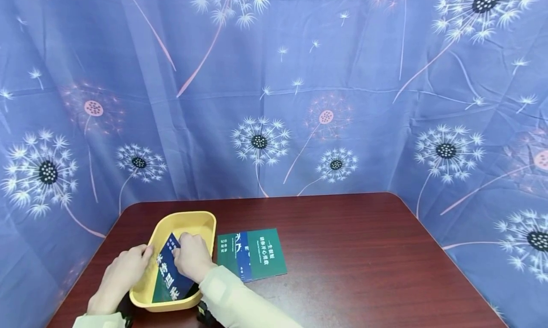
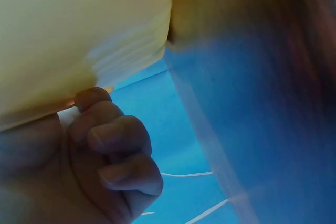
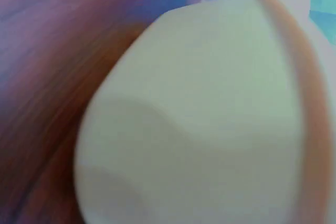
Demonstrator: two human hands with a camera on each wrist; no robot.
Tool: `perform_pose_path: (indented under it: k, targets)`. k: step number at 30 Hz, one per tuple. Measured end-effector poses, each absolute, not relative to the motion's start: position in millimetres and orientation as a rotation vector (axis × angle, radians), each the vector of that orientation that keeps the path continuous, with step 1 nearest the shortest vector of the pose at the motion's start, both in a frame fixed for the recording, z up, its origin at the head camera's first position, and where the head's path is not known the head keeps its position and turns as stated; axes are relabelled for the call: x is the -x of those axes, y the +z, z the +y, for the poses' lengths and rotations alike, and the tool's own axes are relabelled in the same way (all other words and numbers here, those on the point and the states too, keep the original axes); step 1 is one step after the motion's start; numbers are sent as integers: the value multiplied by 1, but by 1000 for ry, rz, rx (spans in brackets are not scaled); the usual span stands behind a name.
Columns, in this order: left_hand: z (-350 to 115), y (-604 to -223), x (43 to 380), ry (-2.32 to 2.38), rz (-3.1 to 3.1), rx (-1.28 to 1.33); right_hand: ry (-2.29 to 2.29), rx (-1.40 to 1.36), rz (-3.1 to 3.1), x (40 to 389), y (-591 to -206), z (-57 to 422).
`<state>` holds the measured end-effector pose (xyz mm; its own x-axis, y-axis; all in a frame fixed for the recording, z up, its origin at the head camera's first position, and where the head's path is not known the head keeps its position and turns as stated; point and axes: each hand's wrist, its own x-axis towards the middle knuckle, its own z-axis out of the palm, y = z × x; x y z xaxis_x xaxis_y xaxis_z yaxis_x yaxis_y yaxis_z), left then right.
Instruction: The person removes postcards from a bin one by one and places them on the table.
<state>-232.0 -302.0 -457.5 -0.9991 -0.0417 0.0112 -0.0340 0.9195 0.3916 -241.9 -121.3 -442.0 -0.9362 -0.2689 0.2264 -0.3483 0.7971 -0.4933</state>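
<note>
A yellow plastic basin (image 1: pixel 181 219) stands at the left of the table. My left hand (image 1: pixel 122 273) grips its left rim, thumb on top; in the left wrist view, the curled fingers (image 2: pixel 123 135) are beneath the rim. Inside the basin lies a dark blue booklet (image 1: pixel 177 280) with large white characters, tilted, a green part (image 1: pixel 159 294) showing at its lower left. My right hand (image 1: pixel 192 256) reaches over the right rim and pinches the blue booklet near its upper edge; the fingertips are partly hidden. In the right wrist view the basin's outer wall (image 3: pixel 199 108) hides most of that hand.
Right of the basin, green booklets (image 1: pixel 267 254) and a blue one (image 1: pixel 243 256) with white print lie on the dark red wooden table (image 1: pixel 364 271). A blue dandelion-patterned curtain (image 1: pixel 299 104) hangs behind the table and along its sides.
</note>
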Motion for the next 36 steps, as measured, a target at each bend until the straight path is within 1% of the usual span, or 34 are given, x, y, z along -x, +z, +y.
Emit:
perform_pose_path:
  k: [8,16,21,25,36]
  targets:
    - [-302,-457,232,-635,-3087,-78,1185,-379,-2795,240,-422,-108]
    - [-305,-457,232,-627,-3071,-72,1512,-273,-2688,237,-410,-77]
    - [-306,-458,233,-628,-3060,-48,1503,-277,-2569,239,-413,-50]
    - [-305,-459,234,-619,-3055,-35,1475,-221,-2510,244,-415,-26]
    - [-303,-455,230,-616,-3041,-24,1383,81,-2494,264,-433,45]
